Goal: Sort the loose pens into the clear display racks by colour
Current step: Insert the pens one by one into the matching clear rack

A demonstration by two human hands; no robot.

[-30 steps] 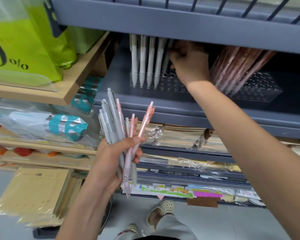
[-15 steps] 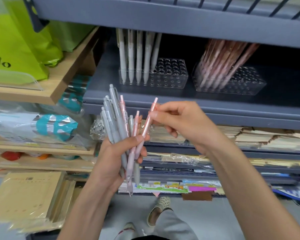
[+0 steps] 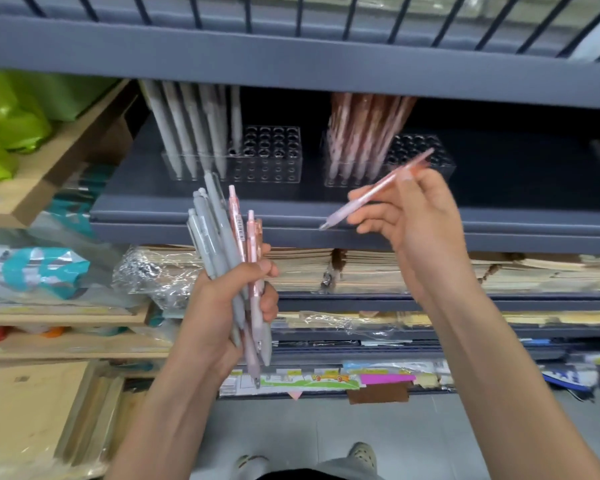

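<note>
My right grip (image 3: 417,221) pinches one pink pen (image 3: 378,187) between thumb and fingertips. It lies slanted in the air just in front of the right-hand clear rack (image 3: 430,161), with its tip pointing down and to the left. My left grip (image 3: 234,306) is wrapped round the bundle of loose pens (image 3: 219,244), held upright below the grey shelf (image 3: 291,216) that carries both racks.

What I would watch for:
- **Tight headroom.** The shelf above hangs low over the racks. I think the pen must go in at a slant, so its top end could catch that edge.
- **Leaning pens.** The pink pens (image 3: 361,133) already in the rack tilt over one another. A careless push could knock them further or jam a hole.
- **Light pinch.** My hold on the pen is not firm. A bump on the rack wall might flip it out and send it behind the rack.
- **Loose bundle.** The pens are fanned, and one pink pen hangs lower than the rest. If I loosen my fingers while reaching, it may slide to the floor.

Counts:
- **Racks:** two.
- **Pens in my right grip:** one.
- **Bundle:** at least four grey and two or three pink.
- **Left rack (image 3: 267,150):** five or six grey pens (image 3: 194,126).
- **Right rack:** the pink pens are too blurred to count.
</note>
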